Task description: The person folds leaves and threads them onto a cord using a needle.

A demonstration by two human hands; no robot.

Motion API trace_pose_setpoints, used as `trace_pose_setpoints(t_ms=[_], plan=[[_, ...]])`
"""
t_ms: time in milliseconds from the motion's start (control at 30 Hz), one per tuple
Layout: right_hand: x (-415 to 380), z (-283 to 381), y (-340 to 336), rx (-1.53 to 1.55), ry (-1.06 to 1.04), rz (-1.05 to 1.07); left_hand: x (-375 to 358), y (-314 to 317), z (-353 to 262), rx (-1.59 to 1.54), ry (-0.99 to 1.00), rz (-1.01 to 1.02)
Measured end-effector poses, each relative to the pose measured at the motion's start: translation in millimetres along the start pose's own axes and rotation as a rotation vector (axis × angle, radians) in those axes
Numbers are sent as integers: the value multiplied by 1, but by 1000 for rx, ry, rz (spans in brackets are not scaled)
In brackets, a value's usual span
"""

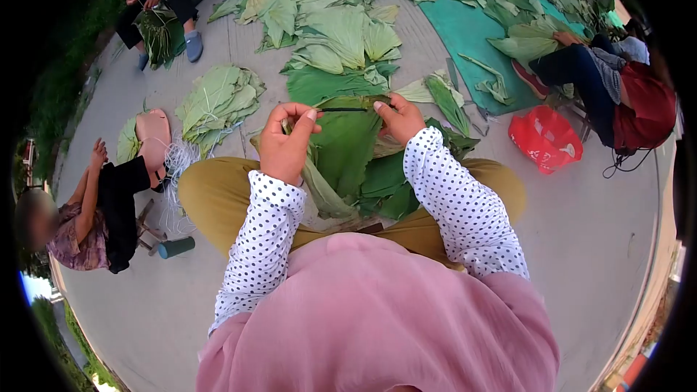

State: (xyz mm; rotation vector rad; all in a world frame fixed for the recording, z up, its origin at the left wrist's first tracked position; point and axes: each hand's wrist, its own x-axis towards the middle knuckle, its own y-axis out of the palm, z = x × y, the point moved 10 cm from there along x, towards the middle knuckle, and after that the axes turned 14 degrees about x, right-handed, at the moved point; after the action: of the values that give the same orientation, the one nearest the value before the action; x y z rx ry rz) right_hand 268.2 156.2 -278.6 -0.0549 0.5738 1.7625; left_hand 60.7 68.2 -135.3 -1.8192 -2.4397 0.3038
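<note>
In front of my chest, a thin dark stick (343, 109) is stretched level between my two hands. My left hand (289, 141) pinches its left end between thumb and fingers, and my right hand (401, 120) is closed at its right end. Just below hangs a large green leaf (341, 149), its upper edge close to the stick; whether the fingers also grip the leaf cannot be made out. More folded green leaves (392, 185) lie in my lap between my knees.
Broad leaves (337, 33) spread over the ground ahead, some on a green sheet (468, 51). A leaf stack (218, 101) and white strings (178, 178) lie left, near a seated person (91, 210). A red bag (544, 138) stands right, beside another seated person (642, 101).
</note>
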Motion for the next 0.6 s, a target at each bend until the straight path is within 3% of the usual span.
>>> trace_pose_setpoints(t_ms=[67, 167, 300, 367, 433, 467, 533, 600], plan=[[11, -23, -23, 16, 65, -44, -3, -5, -11, 17, 55, -26], [18, -73, -69, 97, 329, -232, -8, -6, -17, 17, 79, -4], [12, -118, -133, -97, 384, -415, -18, -4, -26, 3, 82, 30], [26, -141, -178, -731, 480, -393, -20, -2, -28, 30, 87, 57], [10, -98, -165, -1102, 343, -467, -21, 2, -26, 50, 105, 101], [-5, -65, -145, -1133, 221, -556, -19, 0, -24, 64, 128, 88], [3, -35, -105, -1190, -81, -455, -18, 0, -14, 66, 97, 112], [26, -31, -61, -993, -417, -138, -15, 1, -1, 59, 84, 98]])
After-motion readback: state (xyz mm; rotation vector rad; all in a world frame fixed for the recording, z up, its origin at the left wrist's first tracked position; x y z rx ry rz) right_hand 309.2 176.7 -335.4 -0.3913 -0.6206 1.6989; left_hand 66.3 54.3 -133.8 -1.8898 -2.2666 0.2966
